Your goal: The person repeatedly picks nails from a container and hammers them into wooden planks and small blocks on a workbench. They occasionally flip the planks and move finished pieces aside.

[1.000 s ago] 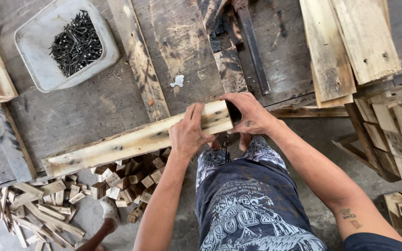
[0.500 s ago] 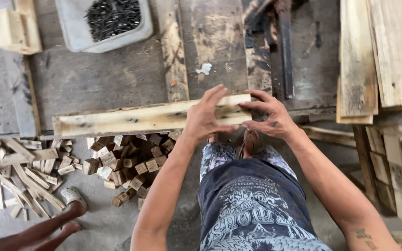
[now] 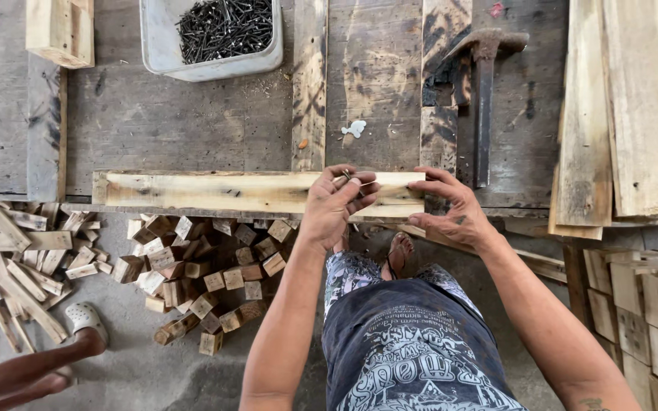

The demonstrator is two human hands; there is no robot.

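Observation:
A pale wooden plank (image 3: 215,192) lies flat along the front edge of the weathered workbench (image 3: 184,122). My left hand (image 3: 335,207) rests on the plank near its right end, its fingertips pinching what looks like a thin nail (image 3: 346,176). My right hand (image 3: 451,209) wraps the plank's right end, fingers spread on top and thumb under the edge. A rusty hammer (image 3: 483,99) lies on the bench just beyond my right hand.
A grey tray of dark nails (image 3: 222,30) stands at the back of the bench, with a wood block (image 3: 59,30) to its left. Planks (image 3: 626,106) are stacked at the right. Small wood offcuts (image 3: 207,274) litter the floor. Another person's foot in a white clog (image 3: 85,318) is at lower left.
The plank has swung from slanted to level along the bench's front edge. My left hand has drawn its fingertips together on top of the plank; my right hand stays at the plank's end.

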